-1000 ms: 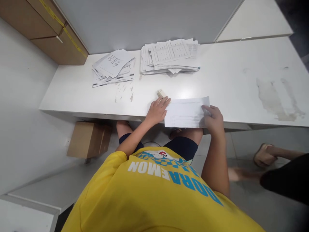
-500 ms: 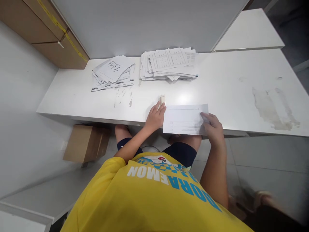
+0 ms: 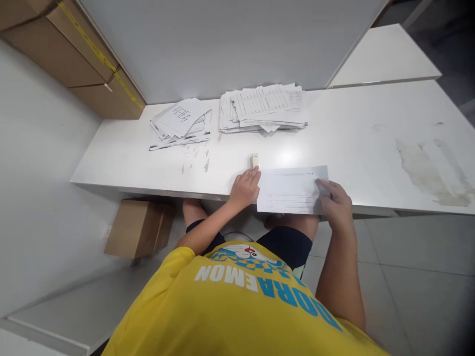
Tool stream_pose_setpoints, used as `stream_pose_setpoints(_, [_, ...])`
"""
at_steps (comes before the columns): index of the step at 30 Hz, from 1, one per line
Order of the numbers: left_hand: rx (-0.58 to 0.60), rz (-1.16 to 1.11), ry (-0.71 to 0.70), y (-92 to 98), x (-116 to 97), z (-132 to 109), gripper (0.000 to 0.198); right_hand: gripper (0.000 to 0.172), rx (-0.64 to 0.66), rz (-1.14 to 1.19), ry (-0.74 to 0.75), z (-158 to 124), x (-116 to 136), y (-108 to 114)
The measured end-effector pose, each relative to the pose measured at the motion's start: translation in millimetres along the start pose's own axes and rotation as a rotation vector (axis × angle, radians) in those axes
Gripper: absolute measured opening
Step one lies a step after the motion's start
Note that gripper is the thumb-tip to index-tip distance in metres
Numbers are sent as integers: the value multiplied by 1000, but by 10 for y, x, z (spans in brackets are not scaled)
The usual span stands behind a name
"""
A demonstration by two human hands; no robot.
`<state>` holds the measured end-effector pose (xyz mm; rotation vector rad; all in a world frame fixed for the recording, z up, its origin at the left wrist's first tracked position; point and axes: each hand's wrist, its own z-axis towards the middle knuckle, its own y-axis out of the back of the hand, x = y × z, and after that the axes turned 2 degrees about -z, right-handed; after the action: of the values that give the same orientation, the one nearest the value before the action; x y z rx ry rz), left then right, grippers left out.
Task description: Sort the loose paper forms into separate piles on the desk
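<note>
On the white tabletop, at the left edge of a printed sheet of paper (image 3: 291, 190), my left hand (image 3: 245, 189) has bent fingers over the near end of a small cream-coloured block (image 3: 255, 160) that looks like a stapler. Part of the block is hidden under those fingertips. My right hand (image 3: 336, 202) pinches the sheet's right side, thumb on top and fingers below. The sheet lies nearly flat, its near edge reaching past the table's front edge. Whether it is one sheet or several I cannot tell.
Behind lie two stacks of papers, a left stack (image 3: 181, 123) with handwriting on top and a thicker right stack (image 3: 263, 109). Cardboard boxes (image 3: 100, 84) stand at the far left, another box (image 3: 129, 230) below the white table (image 3: 356, 138). A grey panel (image 3: 237, 44) bounds the back.
The whole view has shifted, so everything appears slightly lower and further right. My left fingers look drawn closer together at the block; the right hand still grips the sheet.
</note>
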<state>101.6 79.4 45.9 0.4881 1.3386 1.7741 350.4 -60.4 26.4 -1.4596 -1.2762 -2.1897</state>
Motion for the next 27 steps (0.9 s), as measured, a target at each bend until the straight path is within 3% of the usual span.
stream_pose_setpoints(5, [-92,58,-1,6,-11,-54,48,51,-76,-174,352,215,342,112])
stream_pose_setpoints(7, [-126,76,-13,-6,-2,-70,47,52,-65,-240,518,489,580,136])
stream_pose_setpoints(10, [-147,112,-20,-29,8,-90,47,51,-50,-214,663,1133,959,26])
stream_pose_setpoints(13, [-165,147,-29,-42,5,-113,46,52,-6,-127,619,1905,1261,-339])
stream_pose_setpoints(16, [-177,179,-47,-48,-1,-134,45,50,86,-116,350,2517,1433,-872])
stream_pose_setpoints(18, [-184,198,-50,-56,1,-142,44,49,143,-168,262,2761,1477,-1187])
stream_pose_setpoints(20, [-197,206,-53,-68,5,-145,43,48,206,-250,261,2882,1465,-1385])
stream_pose_setpoints(22, [-202,207,-61,-81,6,-146,43,50,225,-301,296,2885,1395,-1443])
stream_pose_setpoints(24, [-196,207,-62,-95,1,-147,44,54,179,-292,342,2762,1256,-1383])
stream_pose_setpoints(27, [-162,207,-54,-114,-10,-152,46,56,1,-237,391,2335,903,-1172])
